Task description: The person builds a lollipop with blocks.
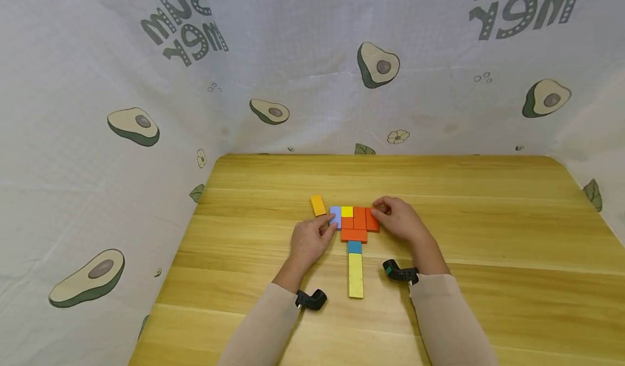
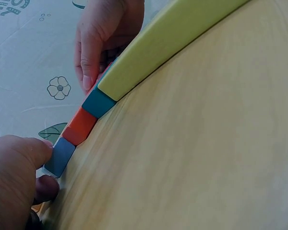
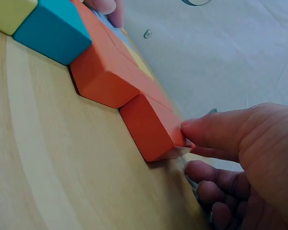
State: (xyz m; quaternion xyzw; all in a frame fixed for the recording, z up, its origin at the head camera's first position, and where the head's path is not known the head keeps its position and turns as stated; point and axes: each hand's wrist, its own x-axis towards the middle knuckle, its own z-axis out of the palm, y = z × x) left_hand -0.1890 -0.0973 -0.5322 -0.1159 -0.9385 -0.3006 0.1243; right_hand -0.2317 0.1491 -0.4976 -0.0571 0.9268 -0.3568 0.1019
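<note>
On the table lies a flat figure of coloured blocks. My left hand [image 1: 310, 241] has its thumb and index finger at the left side of a lavender-blue block [image 1: 336, 211]. Across the figure, my right hand [image 1: 401, 219] holds the outer side of the rightmost orange-red block [image 1: 371, 223] between thumb and index finger. Between these two sit a small yellow block [image 1: 346, 211] and other orange-red blocks [image 1: 359, 219]. Below them, a teal block [image 1: 354, 247] joins a long pale-yellow block [image 1: 356, 275]. The right wrist view shows the right thumb touching the orange-red block [image 3: 151, 127].
A loose amber block [image 1: 318, 205] lies tilted just beyond the left hand, apart from the figure. The wooden table [image 1: 488, 209] is bordered by a white curtain [image 1: 312, 40] printed with avocados. Black wrist cameras [image 1: 311, 300] sit at both cuffs.
</note>
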